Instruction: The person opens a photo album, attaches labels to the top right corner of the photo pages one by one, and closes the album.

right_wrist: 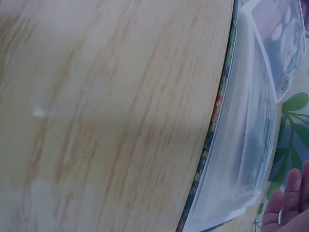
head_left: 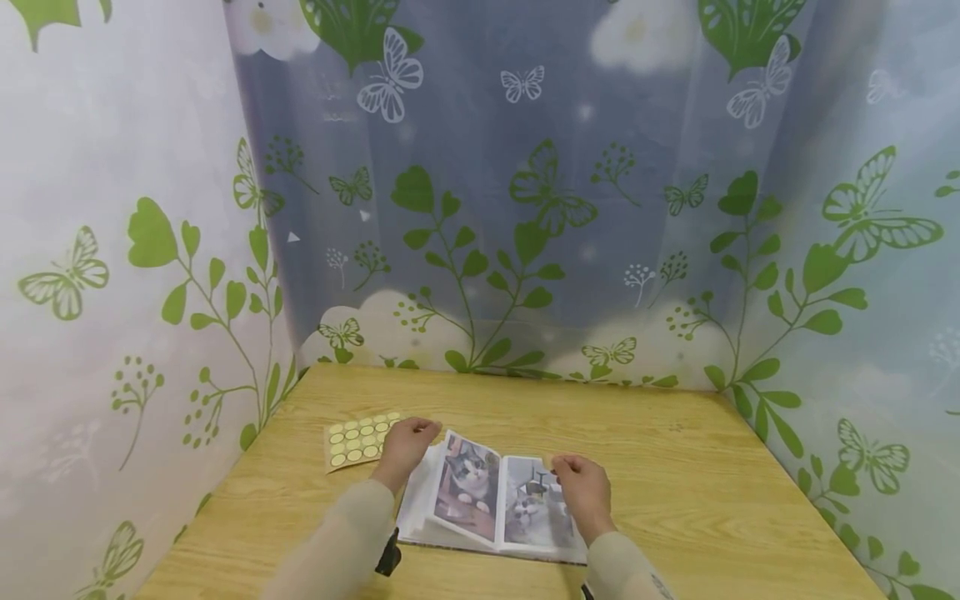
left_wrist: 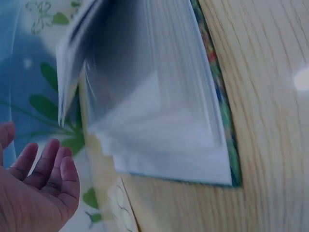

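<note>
A photo album (head_left: 414,504) lies spread open on the wooden table. One leaf with a cat photo (head_left: 467,492) is lifted at a slant on the left, and another cat photo (head_left: 525,508) faces it on the right page. My left hand (head_left: 403,454) is held over the album's upper left, fingers loosely bent and apart from the raised leaf in the left wrist view. My right hand (head_left: 587,492) is at the right page's upper corner; its fingers (right_wrist: 289,200) look relaxed beside the pages in the right wrist view, with nothing visible in them.
A sheet of round yellow stickers (head_left: 356,442) lies left of the album, partly behind my left hand. The wooden tabletop (head_left: 697,483) extends to the right. Curtains (head_left: 480,275) printed with leaves and butterflies enclose the table at the back and sides.
</note>
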### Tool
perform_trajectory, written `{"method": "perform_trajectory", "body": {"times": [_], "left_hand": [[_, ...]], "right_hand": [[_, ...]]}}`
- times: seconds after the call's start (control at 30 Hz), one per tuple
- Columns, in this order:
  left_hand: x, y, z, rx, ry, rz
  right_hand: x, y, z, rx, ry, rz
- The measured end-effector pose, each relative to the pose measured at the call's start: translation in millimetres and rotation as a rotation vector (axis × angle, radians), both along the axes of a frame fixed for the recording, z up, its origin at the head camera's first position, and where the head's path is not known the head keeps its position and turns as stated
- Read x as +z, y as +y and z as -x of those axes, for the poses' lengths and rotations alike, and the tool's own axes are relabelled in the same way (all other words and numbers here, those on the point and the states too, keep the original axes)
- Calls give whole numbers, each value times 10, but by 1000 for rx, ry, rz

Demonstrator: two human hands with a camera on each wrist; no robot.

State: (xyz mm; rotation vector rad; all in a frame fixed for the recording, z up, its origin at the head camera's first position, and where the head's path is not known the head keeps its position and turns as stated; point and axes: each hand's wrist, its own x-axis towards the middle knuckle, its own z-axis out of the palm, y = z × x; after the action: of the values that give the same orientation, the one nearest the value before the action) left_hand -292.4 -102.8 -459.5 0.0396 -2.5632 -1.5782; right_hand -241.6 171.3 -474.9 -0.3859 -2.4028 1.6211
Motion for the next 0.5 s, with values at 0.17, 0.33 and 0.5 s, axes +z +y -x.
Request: {"method": "perform_trajectory", "body": {"times": [0.17,0.33,0.5], "left_hand": [[77,270,-61,-117,82,102],[81,456,-171,-211,170,336],[43,622,-264,-282,235,499]], "right_hand": [[-11,10,-4,2,-10,-6],[-32,28,0,3,-4,-5],[-62,52,19,5,-2,-12]]}}
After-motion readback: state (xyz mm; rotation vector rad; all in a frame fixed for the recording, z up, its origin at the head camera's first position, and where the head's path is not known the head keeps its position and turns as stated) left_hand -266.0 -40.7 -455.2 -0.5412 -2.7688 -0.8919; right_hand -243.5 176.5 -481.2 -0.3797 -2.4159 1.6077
